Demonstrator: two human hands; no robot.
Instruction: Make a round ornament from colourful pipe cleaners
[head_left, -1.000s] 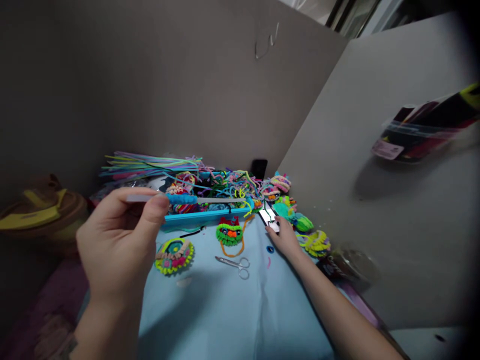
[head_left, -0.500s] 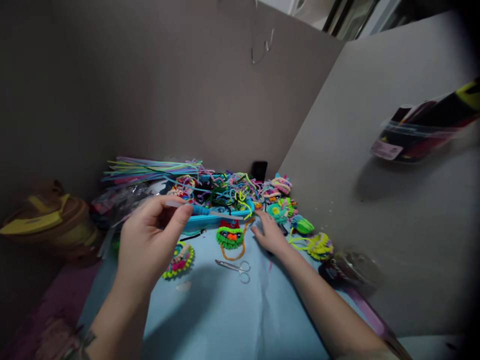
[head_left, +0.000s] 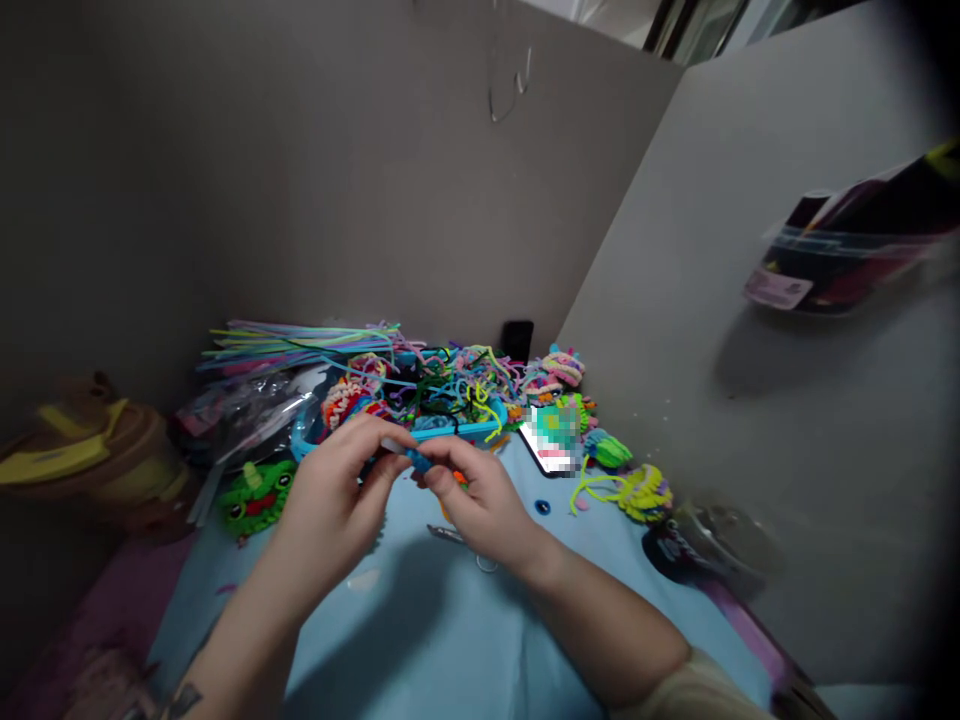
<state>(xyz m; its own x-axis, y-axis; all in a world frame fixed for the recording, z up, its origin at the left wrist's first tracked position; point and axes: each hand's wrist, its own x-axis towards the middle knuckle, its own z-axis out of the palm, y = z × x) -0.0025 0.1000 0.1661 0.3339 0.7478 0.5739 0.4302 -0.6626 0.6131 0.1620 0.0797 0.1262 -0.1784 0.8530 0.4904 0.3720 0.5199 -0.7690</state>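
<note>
Both my hands meet over the middle of the table. Between the fingertips of my left hand (head_left: 349, 480) is the clear end of a slim blue stick-like tool (head_left: 417, 460). My right hand (head_left: 480, 500) pinches its blue part; the exact kind does not show. Small scissors (head_left: 445, 534) lie below my right hand, which partly covers them. Behind the hands, a fuzzy craft piece with an orange beak (head_left: 459, 479) is mostly hidden. A blue tray (head_left: 469, 431) stands beyond, heaped with tangled fuzzy stems (head_left: 431, 375).
A phone (head_left: 559, 467) with a lit screen lies right of the tray. A green fuzzy face (head_left: 255, 500) sits left; a yellow fuzzy piece (head_left: 643, 495) and a clear container (head_left: 720, 545) stand right. Long pastel stems (head_left: 300, 345) lie at the back.
My right hand has moved left from the phone's place to the blue tool, uncovering the lit screen. The tool has swung round, and my hands now hide the green owl-like piece.
</note>
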